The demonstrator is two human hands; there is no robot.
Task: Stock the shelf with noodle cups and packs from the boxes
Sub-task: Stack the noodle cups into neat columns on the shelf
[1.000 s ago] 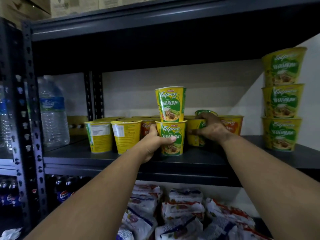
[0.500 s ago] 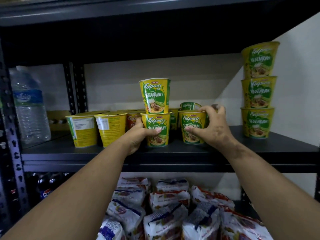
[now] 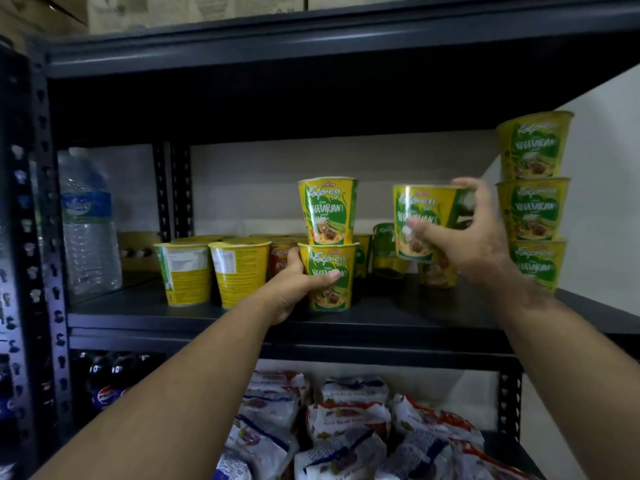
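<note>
Fingers [image 3: 467, 188] of the right hand [image 3: 464, 244] are curled round a noodle cup [image 3: 420, 220] lifted just right of the two-cup stack [image 3: 327, 244] the left hand [image 3: 294, 289] grips at its base; looks light, thin-walled, so hold the sides gently.

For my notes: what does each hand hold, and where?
Left hand grips the bottom stacked cup by its side. Right hand holds a raised cup by its side.

1. The dark metal shelf [image 3: 398, 317] carries yellow noodle cups [image 3: 214, 271] in rows, a two-cup stack [image 3: 327, 244] at the front and a three-cup stack [image 3: 533, 202] at right.
2. A water bottle [image 3: 88, 223] stands at its left.
3. The lower shelf [image 3: 509, 445] holds noodle packs [image 3: 346, 420].
</note>
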